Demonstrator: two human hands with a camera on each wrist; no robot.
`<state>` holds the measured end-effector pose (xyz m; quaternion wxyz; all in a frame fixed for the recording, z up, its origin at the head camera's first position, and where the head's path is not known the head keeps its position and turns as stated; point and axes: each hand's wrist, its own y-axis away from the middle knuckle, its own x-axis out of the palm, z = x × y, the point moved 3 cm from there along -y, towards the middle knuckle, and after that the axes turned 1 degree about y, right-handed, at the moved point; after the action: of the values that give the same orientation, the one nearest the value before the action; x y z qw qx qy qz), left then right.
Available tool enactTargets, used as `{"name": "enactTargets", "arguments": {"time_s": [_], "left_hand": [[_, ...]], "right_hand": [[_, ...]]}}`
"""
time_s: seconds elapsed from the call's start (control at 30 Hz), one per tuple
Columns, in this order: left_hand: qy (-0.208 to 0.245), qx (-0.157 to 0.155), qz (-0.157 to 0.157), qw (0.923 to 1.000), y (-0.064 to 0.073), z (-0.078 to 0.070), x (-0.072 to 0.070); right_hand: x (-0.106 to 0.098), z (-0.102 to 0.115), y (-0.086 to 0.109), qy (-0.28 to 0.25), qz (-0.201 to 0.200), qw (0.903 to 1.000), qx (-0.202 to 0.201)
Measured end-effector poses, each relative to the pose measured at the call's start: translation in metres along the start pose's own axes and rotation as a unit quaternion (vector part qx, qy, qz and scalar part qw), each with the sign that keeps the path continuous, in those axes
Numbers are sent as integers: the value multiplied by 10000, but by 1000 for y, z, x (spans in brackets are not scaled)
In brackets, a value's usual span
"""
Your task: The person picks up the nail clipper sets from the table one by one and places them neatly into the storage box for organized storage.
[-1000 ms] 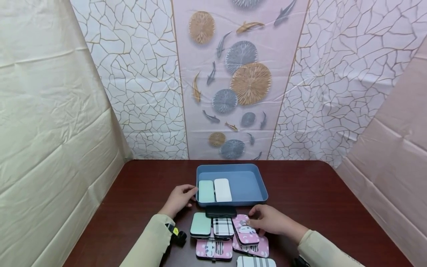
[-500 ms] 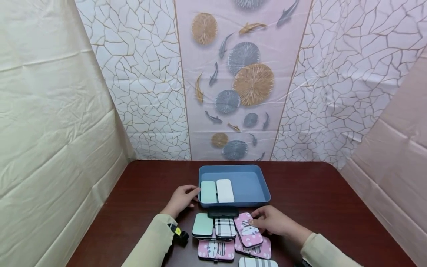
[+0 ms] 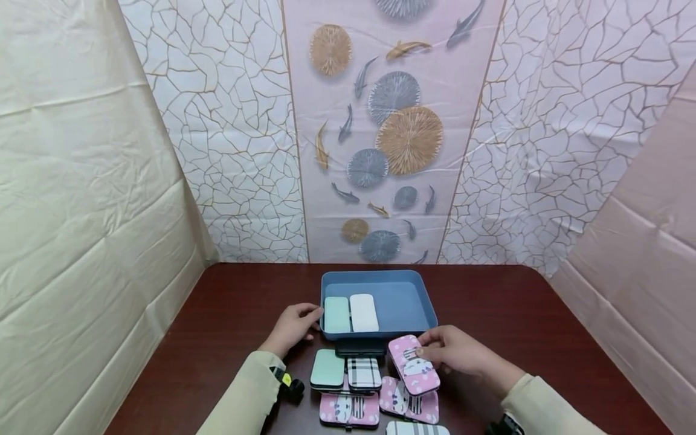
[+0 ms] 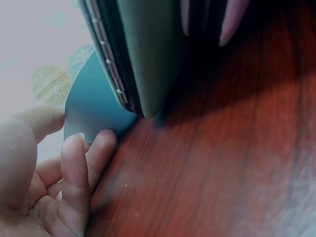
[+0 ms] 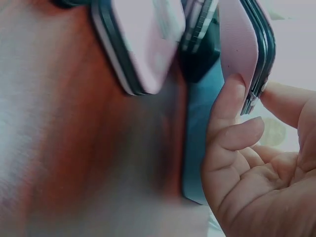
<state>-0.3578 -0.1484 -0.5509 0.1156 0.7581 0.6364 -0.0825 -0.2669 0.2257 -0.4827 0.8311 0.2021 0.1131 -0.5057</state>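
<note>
My right hand [image 3: 454, 349] pinches a slim pink cartoon-print case [image 3: 413, 365] by its right edge. In the right wrist view, thumb and fingers grip one end of this pink case [image 5: 239, 44], held above the table. My left hand [image 3: 293, 329] is at the left wall of the blue tray [image 3: 405, 302], its thumb and fingers pinching the rim. In the left wrist view, the tray's wall [image 4: 96, 103] lies between the digits. Inside the tray, a mint case [image 3: 337, 314] and a white case [image 3: 364, 312] lie side by side at the left.
In front of the tray are a black case [image 3: 360, 348], a mint case [image 3: 327, 368], a plaid case [image 3: 364, 373] and pink cases [image 3: 349, 411], partly stacked. Another pink case [image 3: 399, 399] lies below the held one. A striped case [image 3: 417, 428] is at the bottom edge.
My right hand has lifted the pink case off the pile and moved it up and to the right, uncovering more of the pink case below. The left hand stays at the tray.
</note>
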Motion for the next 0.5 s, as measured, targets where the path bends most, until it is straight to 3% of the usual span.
{"name": "enactTargets", "arguments": {"time_s": [0.3,0.5], "left_hand": [[5,51,-16,10000,0,1,0],[-38,60,-51,10000,0,0,1]], "right_hand": [[-23,26,-12,97,-588,9981,-143],[-34,43,-35,166,-958,9952,104]]}}
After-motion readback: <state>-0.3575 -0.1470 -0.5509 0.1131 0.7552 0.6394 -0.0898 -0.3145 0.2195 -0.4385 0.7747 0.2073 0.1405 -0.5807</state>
